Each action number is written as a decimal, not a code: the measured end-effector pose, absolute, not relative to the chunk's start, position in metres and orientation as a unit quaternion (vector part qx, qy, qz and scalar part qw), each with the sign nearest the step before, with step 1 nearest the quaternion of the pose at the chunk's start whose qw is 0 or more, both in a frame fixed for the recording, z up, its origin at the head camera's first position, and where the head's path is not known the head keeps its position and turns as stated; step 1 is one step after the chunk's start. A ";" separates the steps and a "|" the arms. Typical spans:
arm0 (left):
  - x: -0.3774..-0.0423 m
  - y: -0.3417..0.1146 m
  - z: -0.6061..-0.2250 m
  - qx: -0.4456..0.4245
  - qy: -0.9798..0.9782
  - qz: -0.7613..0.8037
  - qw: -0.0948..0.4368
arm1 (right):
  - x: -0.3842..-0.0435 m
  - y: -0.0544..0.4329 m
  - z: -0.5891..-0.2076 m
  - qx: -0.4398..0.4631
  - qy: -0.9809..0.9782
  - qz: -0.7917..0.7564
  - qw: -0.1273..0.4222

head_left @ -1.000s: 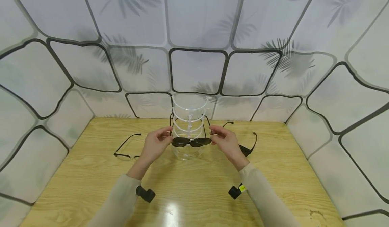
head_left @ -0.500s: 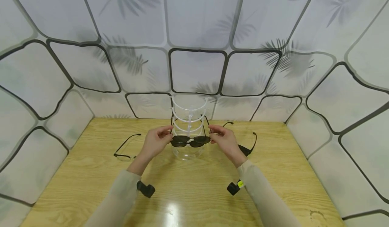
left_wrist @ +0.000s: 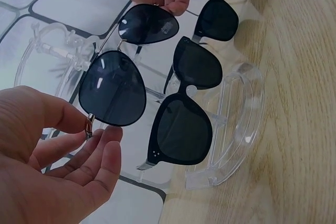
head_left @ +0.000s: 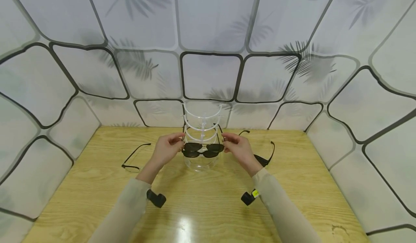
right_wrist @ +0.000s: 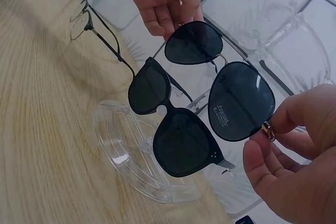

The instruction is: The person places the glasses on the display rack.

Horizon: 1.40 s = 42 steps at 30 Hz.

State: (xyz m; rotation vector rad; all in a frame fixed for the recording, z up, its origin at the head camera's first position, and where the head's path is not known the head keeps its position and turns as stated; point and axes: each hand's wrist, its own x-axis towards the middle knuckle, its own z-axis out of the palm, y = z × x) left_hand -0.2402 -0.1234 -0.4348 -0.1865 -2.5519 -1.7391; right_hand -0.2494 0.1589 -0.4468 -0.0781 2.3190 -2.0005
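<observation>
**Aviators pinched at both hinges**

The table (head_left: 201, 199) is supporting the clear stand (head_left: 203, 131); black-framed sunglasses (left_wrist: 184, 111) are sitting low on it. From afar I'm seeing left hand (head_left: 167, 149) and right hand (head_left: 238, 151) pinching the aviator sunglasses (right_wrist: 240, 98) just above those, fingertips gripping opposite hinges, probably for levelness and unsmudged lenses.

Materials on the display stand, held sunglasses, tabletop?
Display stand: probably acrylic or similar clear plastic, glossy; see-through with bright highlights.
Held sunglasses: bridge and hinges look like polished metal, judging by their shine; lenses dark and smooth, glass or plastic can't be told.
Tabletop: wood or wood-look laminate, somewhat glossy; grain lines and light glare.
</observation>
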 end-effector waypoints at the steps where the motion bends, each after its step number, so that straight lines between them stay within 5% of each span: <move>1: -0.240 -0.123 -0.434 -0.059 -0.824 -0.563 0.023 | -0.250 0.159 -0.447 -0.025 0.756 -0.653 0.039; 42: -0.249 -0.125 -0.436 -0.041 -0.828 -0.559 0.020 | -0.265 0.149 -0.451 -0.017 0.753 -0.658 0.023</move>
